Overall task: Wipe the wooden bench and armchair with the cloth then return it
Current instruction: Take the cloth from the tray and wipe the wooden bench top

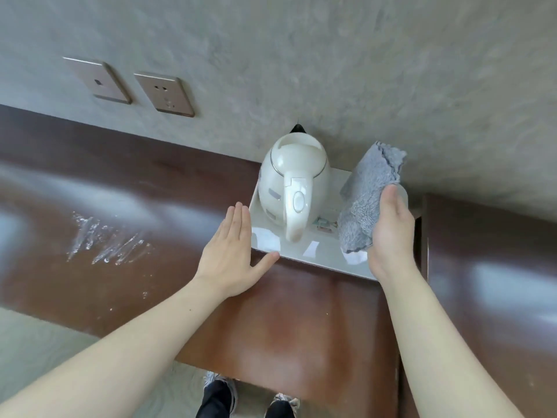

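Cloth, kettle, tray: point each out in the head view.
cloth (pixel 366 203), head view, on its grey pile above the right hand.
kettle (pixel 294 170), head view, on its cream body.
tray (pixel 319 256), head view, on its near rim.

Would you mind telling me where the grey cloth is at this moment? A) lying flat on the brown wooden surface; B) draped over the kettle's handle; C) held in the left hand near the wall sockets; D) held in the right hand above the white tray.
D: the right hand grips the grey cloth above the white tray, beside the kettle, while the left hand is open and holds nothing.
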A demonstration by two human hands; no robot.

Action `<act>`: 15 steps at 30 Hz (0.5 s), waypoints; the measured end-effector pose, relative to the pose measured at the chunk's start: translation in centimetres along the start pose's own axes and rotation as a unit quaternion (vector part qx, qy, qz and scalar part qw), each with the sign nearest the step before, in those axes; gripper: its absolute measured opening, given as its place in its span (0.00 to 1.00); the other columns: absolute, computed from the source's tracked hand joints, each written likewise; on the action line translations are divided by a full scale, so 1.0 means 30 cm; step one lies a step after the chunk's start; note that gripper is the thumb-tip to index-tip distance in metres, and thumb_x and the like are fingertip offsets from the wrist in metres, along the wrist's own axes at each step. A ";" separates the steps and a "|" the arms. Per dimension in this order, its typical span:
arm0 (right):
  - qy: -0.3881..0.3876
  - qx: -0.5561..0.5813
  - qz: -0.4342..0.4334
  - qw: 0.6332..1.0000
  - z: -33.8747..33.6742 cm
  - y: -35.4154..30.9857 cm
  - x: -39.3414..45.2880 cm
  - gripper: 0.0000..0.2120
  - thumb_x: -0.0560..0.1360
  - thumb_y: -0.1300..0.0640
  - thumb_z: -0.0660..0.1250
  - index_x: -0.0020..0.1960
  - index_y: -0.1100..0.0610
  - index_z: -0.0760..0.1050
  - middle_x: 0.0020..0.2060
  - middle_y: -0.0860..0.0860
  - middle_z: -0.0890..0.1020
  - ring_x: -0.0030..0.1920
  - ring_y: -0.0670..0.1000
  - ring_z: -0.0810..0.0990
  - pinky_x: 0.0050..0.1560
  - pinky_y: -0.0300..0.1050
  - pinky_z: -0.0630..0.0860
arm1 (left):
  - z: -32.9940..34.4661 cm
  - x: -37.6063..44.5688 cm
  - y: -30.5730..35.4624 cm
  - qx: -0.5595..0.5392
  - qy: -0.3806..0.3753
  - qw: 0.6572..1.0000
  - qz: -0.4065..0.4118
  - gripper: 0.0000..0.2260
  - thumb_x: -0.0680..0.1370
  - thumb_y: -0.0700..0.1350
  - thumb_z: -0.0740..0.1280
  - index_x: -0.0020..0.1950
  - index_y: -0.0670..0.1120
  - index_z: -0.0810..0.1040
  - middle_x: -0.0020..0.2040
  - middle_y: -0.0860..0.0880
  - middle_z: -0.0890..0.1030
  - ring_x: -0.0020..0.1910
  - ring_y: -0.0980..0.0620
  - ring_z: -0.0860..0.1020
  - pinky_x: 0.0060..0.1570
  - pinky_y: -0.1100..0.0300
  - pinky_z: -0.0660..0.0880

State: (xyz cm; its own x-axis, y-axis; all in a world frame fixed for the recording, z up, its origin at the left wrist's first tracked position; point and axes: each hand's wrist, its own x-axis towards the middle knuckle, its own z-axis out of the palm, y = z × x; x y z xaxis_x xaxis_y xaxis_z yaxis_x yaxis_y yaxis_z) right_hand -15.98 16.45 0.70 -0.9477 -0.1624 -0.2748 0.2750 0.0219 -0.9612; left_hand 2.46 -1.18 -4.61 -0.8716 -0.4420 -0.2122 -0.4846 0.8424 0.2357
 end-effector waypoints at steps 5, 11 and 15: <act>-0.044 -0.015 -0.109 0.993 0.151 -0.165 -0.126 0.18 0.85 0.52 0.56 0.39 0.58 0.73 0.29 0.36 0.75 0.32 0.34 0.72 0.37 0.26 0.69 | -0.190 -0.128 -0.113 0.033 0.025 0.999 -0.018 0.47 0.74 0.74 0.39 0.83 0.42 0.41 0.83 0.45 0.43 0.82 0.50 0.41 0.76 0.60 0.38; -0.121 -0.006 -0.095 0.988 0.454 -0.229 -0.330 0.17 0.82 0.46 0.59 0.45 0.55 0.79 0.36 0.48 0.81 0.43 0.44 0.75 0.49 0.45 0.74 | -0.378 -0.299 -0.320 0.032 0.045 0.995 -0.080 0.39 0.79 0.70 0.48 0.83 0.47 0.52 0.83 0.48 0.52 0.82 0.49 0.52 0.78 0.55 0.51; -0.154 -0.045 -0.036 0.986 0.630 -0.156 -0.485 0.14 0.83 0.46 0.59 0.46 0.48 0.80 0.42 0.42 0.84 0.47 0.44 0.81 0.54 0.47 0.77 | -0.400 -0.408 -0.510 0.023 0.045 0.992 -0.112 0.37 0.80 0.69 0.51 0.82 0.47 0.58 0.82 0.47 0.57 0.81 0.47 0.57 0.78 0.53 0.55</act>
State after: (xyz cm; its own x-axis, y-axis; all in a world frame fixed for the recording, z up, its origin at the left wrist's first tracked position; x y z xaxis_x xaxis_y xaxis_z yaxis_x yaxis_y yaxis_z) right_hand -0.43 0.07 9.65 -0.8658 -0.4590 -0.1993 0.1811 0.0839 -0.9799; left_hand 19.64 -12.35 5.78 -0.7462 -0.6442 -0.1679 -0.6651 0.7319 0.1481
